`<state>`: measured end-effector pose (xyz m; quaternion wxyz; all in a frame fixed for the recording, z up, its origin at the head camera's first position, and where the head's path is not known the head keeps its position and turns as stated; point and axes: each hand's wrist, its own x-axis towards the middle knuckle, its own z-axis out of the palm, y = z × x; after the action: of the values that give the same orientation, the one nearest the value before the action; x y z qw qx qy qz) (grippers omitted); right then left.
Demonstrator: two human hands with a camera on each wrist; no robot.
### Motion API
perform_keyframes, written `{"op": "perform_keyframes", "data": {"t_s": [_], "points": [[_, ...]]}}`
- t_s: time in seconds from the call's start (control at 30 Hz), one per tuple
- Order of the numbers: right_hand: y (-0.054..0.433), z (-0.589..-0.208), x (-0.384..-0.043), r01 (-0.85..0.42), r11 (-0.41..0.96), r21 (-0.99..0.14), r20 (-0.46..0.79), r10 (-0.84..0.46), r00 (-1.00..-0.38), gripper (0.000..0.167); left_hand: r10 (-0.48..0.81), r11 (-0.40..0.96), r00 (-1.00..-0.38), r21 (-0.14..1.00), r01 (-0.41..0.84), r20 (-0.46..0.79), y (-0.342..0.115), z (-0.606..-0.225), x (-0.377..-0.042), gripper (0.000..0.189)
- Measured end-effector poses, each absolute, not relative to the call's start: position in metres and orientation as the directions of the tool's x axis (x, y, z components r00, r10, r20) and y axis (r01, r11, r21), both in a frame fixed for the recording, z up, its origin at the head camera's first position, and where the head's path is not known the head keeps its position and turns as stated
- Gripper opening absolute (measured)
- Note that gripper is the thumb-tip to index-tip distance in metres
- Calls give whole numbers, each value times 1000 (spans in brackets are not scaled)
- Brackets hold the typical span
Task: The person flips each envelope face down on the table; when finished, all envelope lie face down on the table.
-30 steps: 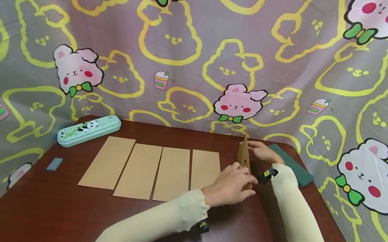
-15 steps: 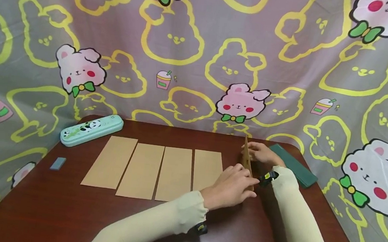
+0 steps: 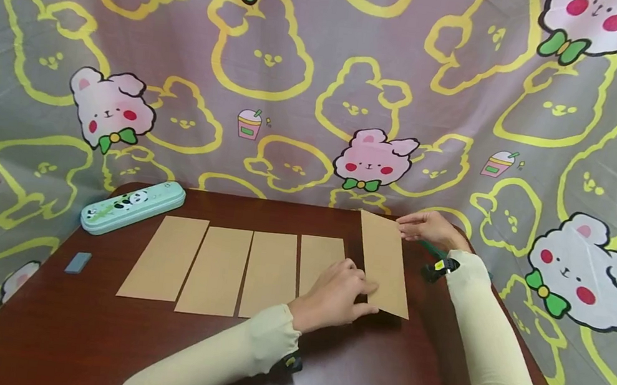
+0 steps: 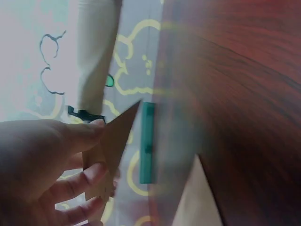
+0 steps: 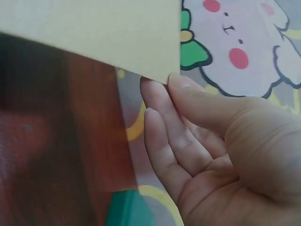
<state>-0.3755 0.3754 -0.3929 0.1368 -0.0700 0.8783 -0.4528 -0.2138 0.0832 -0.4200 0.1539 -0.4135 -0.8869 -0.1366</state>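
A tan rectangular card point(image 3: 386, 263) is held up off the table at the right, tilted, its plain face towards me in the head view. My left hand point(image 3: 331, 298) grips its lower left edge, thumb and fingers on the card point(image 4: 113, 146) in the left wrist view. The right hand point(image 3: 429, 227) pinches the card's upper right corner between thumb and fingertips; in the right wrist view that hand point(image 5: 202, 141) holds the very corner of the card point(image 5: 103, 37). Several similar tan cards point(image 3: 269, 270) lie flat in a row left of my left hand, the rightmost partly covered by it.
A mint-green pencil case point(image 3: 134, 205) with panda pictures lies at the back left. In front of it is a small blue-grey block point(image 3: 78, 262). A dark green case point(image 4: 147, 141) lies at the right, mostly hidden behind the right hand in the head view. A patterned curtain point(image 3: 288, 115) surrounds the table.
The held card has turned from nearly edge-on to show its broad plain face. The left hand has shifted slightly left, and the right hand has risen a little at the upper corner.
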Motion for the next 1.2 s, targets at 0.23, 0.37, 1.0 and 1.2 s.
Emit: {"op": "perform_keyframes", "data": {"t_s": [0.23,0.37,1.0,1.2], "points": [[372,-377,-373,-40,667,-744,-170,-247,-954,38,705,637,-628,93,765,331,88,-428,-217,38],[370,-380,-372,-55,702,-710,-164,-241,-957,34,697,678,-670,71,732,255,94,-428,-216,33],[344,-441,-376,-20,782,-623,-216,-197,-957,29,654,756,-756,-38,654,-1,115,-444,-214,28],[337,-439,-380,-38,823,-567,-234,-205,-950,32,624,779,-780,-47,626,-45,113,-442,-210,23]]}}
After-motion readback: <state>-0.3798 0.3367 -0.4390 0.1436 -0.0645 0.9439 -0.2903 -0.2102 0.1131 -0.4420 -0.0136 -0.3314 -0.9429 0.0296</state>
